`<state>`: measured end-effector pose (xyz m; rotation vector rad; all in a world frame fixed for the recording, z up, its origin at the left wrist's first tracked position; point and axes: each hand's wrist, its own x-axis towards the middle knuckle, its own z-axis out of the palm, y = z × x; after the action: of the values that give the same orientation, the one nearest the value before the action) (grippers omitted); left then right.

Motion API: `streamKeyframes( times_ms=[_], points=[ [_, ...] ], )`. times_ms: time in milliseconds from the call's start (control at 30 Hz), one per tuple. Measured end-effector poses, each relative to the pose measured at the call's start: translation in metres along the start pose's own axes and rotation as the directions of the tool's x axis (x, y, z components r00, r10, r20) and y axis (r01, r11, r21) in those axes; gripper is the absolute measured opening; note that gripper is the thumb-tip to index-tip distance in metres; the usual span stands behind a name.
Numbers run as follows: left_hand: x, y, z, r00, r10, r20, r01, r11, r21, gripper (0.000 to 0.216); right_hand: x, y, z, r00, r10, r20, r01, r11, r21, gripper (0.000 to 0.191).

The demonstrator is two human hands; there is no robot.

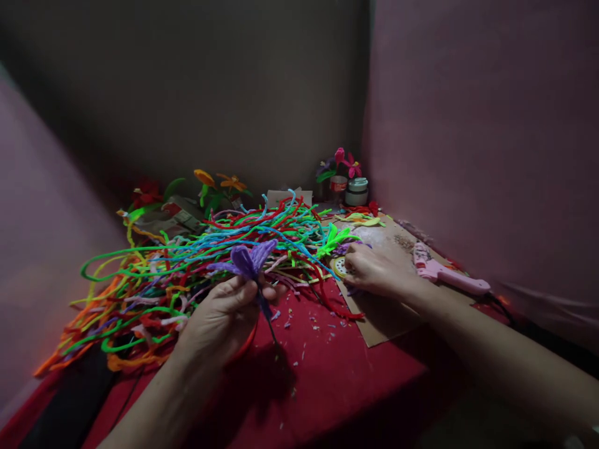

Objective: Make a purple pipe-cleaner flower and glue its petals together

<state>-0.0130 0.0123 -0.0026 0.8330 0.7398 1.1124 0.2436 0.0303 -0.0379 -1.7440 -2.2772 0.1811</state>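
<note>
My left hand (229, 312) is closed around the dark stem of a purple pipe-cleaner flower (250, 262), held upright with its petals spread above the fingertips. The thin stem end points down over the red table. My right hand (367, 268) reaches across the cardboard, fingers curled together beside a round yellow-rimmed piece (341, 267) with dark holes. What its fingertips grip is hidden. Bright green pipe-cleaner leaves (334, 240) lie just left of that hand, and some purple pieces lie behind it.
A large tangle of coloured pipe cleaners (187, 262) covers the left and middle. A pink glue gun (452, 277) lies on the cardboard (384, 324) at right. Behind stand finished flowers (229, 182), a jar (357, 191) and a cup (337, 183). Fluff scraps dot the red tablecloth (337, 374).
</note>
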Motion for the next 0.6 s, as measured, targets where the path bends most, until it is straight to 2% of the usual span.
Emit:
streamKeyframes(
  times_ms=[167,233,267,300,367,400,433,500,600],
  points=[
    [0.000,-0.004,-0.004,0.995,-0.036,-0.090,0.037,0.999,0.002,0.009,0.003,0.007,-0.008,0.999,0.013,0.041,-0.019,0.988,0.154,0.010],
    [-0.001,-0.005,-0.004,0.994,-0.044,-0.102,0.045,0.999,0.012,0.009,0.000,0.012,-0.011,0.997,0.019,0.069,-0.039,0.953,0.301,0.009],
    [-0.002,-0.005,-0.004,0.995,-0.043,-0.095,0.044,0.999,0.014,0.009,-0.001,0.014,-0.013,0.997,0.029,0.070,-0.057,0.900,0.432,0.010],
    [-0.002,-0.006,-0.005,0.996,-0.041,-0.082,0.042,0.999,0.015,0.009,-0.003,0.017,-0.014,0.997,0.044,0.060,-0.071,0.807,0.586,0.012],
    [-0.001,-0.007,-0.006,0.998,-0.038,-0.052,0.039,0.999,0.013,0.010,-0.006,0.020,-0.017,0.996,0.084,0.016,-0.057,0.518,0.854,0.014],
    [-0.001,-0.008,-0.007,0.998,-0.037,-0.041,0.038,0.999,0.011,0.010,-0.006,0.021,-0.019,0.995,0.102,-0.006,-0.032,0.372,0.928,0.015],
    [-0.001,-0.008,-0.008,0.999,-0.039,-0.034,0.039,0.999,0.008,0.011,-0.007,0.022,-0.021,0.993,0.114,-0.031,0.000,0.268,0.963,0.017],
    [0.000,-0.009,-0.008,0.999,-0.047,-0.027,0.047,0.999,0.002,0.012,-0.008,0.022,-0.027,0.988,0.129,-0.084,0.065,0.144,0.987,0.022],
    [-0.002,-0.010,-0.005,0.998,-0.065,-0.012,0.065,0.998,-0.027,0.016,-0.011,0.021,-0.037,0.981,0.118,-0.156,0.148,0.074,0.986,0.021]
  ],
)
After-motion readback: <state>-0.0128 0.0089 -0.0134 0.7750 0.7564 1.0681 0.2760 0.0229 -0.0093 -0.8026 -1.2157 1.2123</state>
